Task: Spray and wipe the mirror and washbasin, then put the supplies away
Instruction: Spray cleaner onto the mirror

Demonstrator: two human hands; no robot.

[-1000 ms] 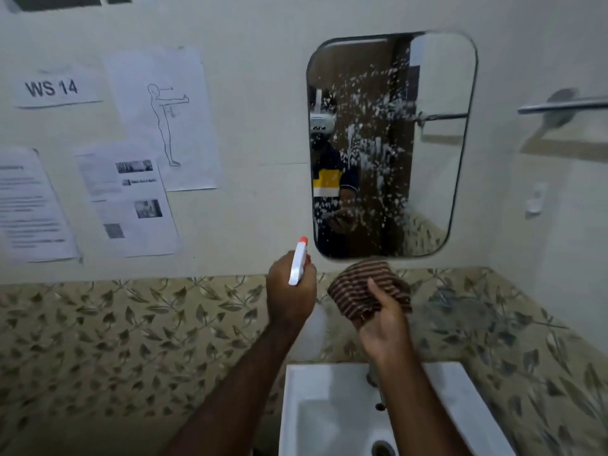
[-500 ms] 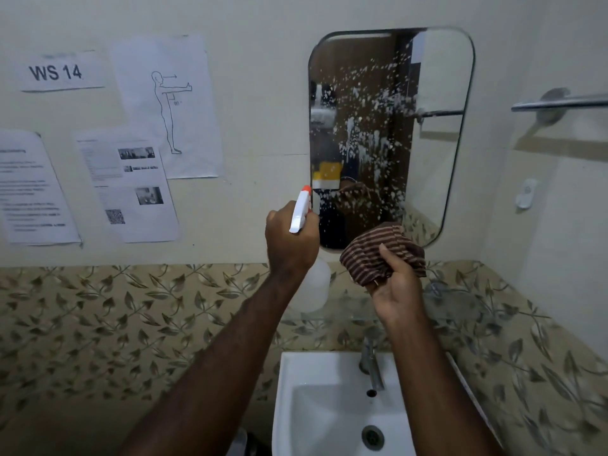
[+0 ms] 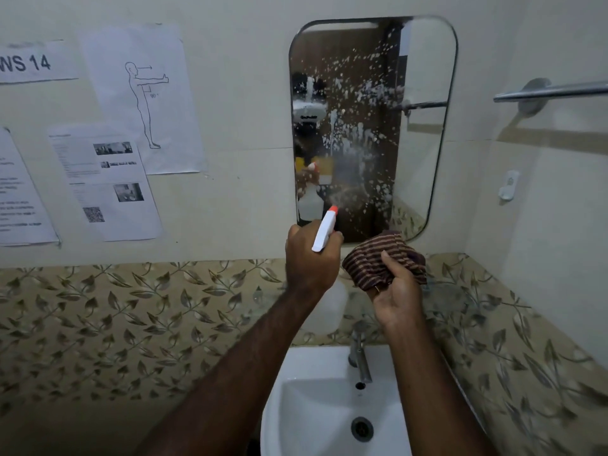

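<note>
Left hand (image 3: 311, 258) grips spray bottle (image 3: 324, 230), nozzle aimed at foam-flecked mirror (image 3: 371, 126); bottle body blurred, mostly hidden behind hand. Right hand (image 3: 396, 291) clutches striped cloth (image 3: 383, 258). Forearms partly cover washbasin (image 3: 316, 406); tap (image 3: 359, 357) between them.

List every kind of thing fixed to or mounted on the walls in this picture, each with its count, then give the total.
Paper sheets: 4 (WS 14 sign, figure drawing, photo sheet, text sheet)
Mirror: 1
Towel rail: 1
Wall hook: 1
Washbasin: 1
Total: 8
</note>
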